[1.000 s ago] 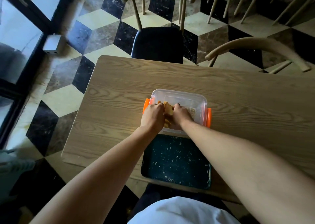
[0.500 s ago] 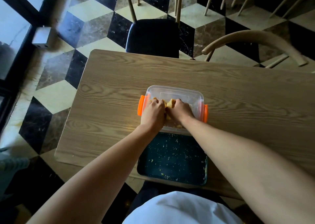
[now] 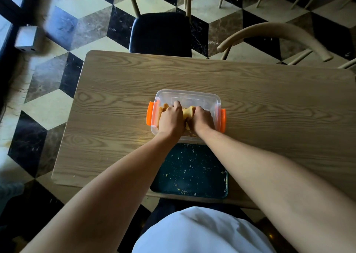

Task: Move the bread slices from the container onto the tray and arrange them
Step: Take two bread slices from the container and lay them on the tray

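1. Looking down from the head camera, a wooden table point(image 3: 115, 106) fills the middle of the picture.
2. A clear plastic container point(image 3: 192, 98) with orange clips sits on the table, in the middle.
3. Both hands reach into the container side by side.
4. The left hand point(image 3: 170, 119) is curled closed over the bread slices point(image 3: 188, 110) on the left side of the box.
5. The right hand point(image 3: 202, 120) is curled closed on the bread too, just to the right.
6. The yellow-brown bread shows between the two hands, and a bit more peeks out to the left of the left hand.
7. All the bread that can be seen is inside the container.
8. How many slices each hand holds cannot be told, because the hands hide them.
9. A dark green tray point(image 3: 192, 175) lies on the table just near the container, on the near side, close to the person.
10. Only small pale crumbs lie on the tray.
11. The near edge of the container touches or covers the far edge of the tray; which one cannot be told.
12. A chair with a black seat point(image 3: 159, 33) stands at the far side of the table.
13. Another wooden chair point(image 3: 273, 33) stands far and to the right.
14. The floor point(image 3: 77, 21) has black, cream and brown tiles.
15. A white shirt point(image 3: 200, 233) shows at the very near edge.
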`<state>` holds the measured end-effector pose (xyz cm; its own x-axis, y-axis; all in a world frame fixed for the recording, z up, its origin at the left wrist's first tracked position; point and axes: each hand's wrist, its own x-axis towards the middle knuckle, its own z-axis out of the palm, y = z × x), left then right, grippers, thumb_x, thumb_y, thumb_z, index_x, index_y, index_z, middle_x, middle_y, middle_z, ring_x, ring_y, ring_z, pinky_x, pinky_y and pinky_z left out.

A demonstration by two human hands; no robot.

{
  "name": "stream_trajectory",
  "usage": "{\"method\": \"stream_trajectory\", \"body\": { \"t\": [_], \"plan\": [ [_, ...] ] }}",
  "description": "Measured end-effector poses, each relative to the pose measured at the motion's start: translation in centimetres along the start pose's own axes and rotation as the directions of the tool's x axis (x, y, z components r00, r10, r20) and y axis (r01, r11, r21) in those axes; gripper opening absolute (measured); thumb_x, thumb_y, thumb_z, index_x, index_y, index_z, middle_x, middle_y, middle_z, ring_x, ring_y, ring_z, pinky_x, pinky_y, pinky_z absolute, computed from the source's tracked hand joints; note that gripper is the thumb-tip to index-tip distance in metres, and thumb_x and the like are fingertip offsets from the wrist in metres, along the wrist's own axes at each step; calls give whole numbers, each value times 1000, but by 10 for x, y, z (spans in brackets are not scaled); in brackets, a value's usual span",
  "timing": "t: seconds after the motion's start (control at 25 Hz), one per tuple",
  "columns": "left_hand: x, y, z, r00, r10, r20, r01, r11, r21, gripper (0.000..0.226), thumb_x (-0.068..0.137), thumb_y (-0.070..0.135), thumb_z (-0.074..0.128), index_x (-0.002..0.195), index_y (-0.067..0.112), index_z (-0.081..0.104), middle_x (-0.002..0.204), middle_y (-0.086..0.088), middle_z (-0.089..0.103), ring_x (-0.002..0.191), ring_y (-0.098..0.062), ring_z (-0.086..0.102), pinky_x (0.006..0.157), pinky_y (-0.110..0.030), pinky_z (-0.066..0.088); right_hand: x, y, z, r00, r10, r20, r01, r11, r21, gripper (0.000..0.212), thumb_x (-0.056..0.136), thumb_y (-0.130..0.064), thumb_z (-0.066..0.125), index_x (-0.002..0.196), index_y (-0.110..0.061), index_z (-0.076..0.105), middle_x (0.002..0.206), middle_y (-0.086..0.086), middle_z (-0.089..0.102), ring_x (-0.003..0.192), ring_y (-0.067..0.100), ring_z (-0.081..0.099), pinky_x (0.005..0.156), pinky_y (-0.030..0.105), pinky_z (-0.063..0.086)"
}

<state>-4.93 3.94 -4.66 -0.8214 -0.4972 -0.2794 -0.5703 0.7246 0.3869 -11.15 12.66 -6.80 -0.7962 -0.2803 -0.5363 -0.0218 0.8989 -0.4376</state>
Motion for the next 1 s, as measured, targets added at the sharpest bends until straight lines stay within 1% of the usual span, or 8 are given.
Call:
{"method": "stream_trajectory", "body": {
  "t": [0.28, 0.44, 0.52, 0.64, 0.72, 0.84, 0.92, 1.0],
  "plan": [
    [-9, -5, -19, 990, 52, -130, -62, 995, -77, 20, 81, -1, 55, 94, 9, 44, 81, -20, 67, 63, -31, 52, 54, -36, 36, -16, -8, -19, 987, -69, -146, 79, 995, 63, 29, 90, -31, 64, 109, -10, 59, 104, 11, 70, 76, 24, 55, 64, 29, 39],
    [-25, -7, -36, 980, 10, -197, -50, 978, -200, 31, 80, 7, 57, 110, 10, 51, 89, -13, 69, 82, -33, 61, 64, -38, 44, -40, -7, -37, 969, -130, -209, 151, 985, 88, 18, 88, -31, 63, 92, -15, 56, 81, 2, 62, 72, 24, 56, 49, 25, 29],
    [-41, -10, -46, 971, 8, -239, -75, 959, -273, 40, 80, 11, 60, 118, 16, 52, 93, -7, 73, 83, -29, 64, 65, -35, 44, -55, 2, -49, 958, -164, -236, 201, 969, 141, 19, 85, -33, 63, 84, -15, 55, 75, 0, 59, 72, 24, 57, 52, 27, 32],
    [-75, -20, -63, 948, -43, -317, -101, 899, -426, 42, 79, 15, 67, 120, 22, 60, 86, 7, 74, 77, -17, 69, 71, -32, 54, -82, 24, -65, 947, -198, -253, 271, 915, 299, 24, 84, -35, 66, 88, -11, 64, 80, 4, 69, 73, 23, 62, 59, 32, 44],
    [-99, -32, -68, 956, -92, -277, -90, 811, -578, 39, 79, 15, 73, 116, 24, 66, 84, 12, 72, 71, -6, 69, 69, -26, 56, -104, 44, -72, 952, -191, -237, 284, 840, 462, 23, 84, -35, 69, 95, -15, 70, 89, 3, 75, 80, 20, 68, 69, 33, 52],
    [-138, -58, -63, 983, -151, -106, -11, 526, -851, 31, 78, 6, 80, 107, 17, 74, 87, 2, 77, 71, -9, 70, 66, -25, 57, -136, 79, -74, 963, -205, -173, 268, 722, 638, 22, 81, -39, 73, 99, -27, 73, 96, -3, 77, 87, 11, 72, 74, 29, 57],
    [-162, -76, -54, 987, -160, 3, 68, 403, -913, 30, 77, 6, 81, 103, 19, 77, 90, -3, 78, 74, -12, 71, 65, -22, 56, -152, 102, -67, 969, -218, -119, 239, 686, 687, 25, 80, -42, 74, 103, -32, 73, 102, -4, 77, 92, 10, 72, 76, 25, 58],
    [-181, -91, -41, 982, -157, 110, 159, 352, -922, 31, 77, 9, 82, 104, 23, 77, 96, -6, 79, 80, -15, 74, 66, -23, 57, -163, 123, -53, 979, -197, -49, 167, 645, 746, 24, 81, -35, 75, 105, -34, 73, 105, -4, 77, 95, 11, 72, 77, 24, 58]
  ]
}}
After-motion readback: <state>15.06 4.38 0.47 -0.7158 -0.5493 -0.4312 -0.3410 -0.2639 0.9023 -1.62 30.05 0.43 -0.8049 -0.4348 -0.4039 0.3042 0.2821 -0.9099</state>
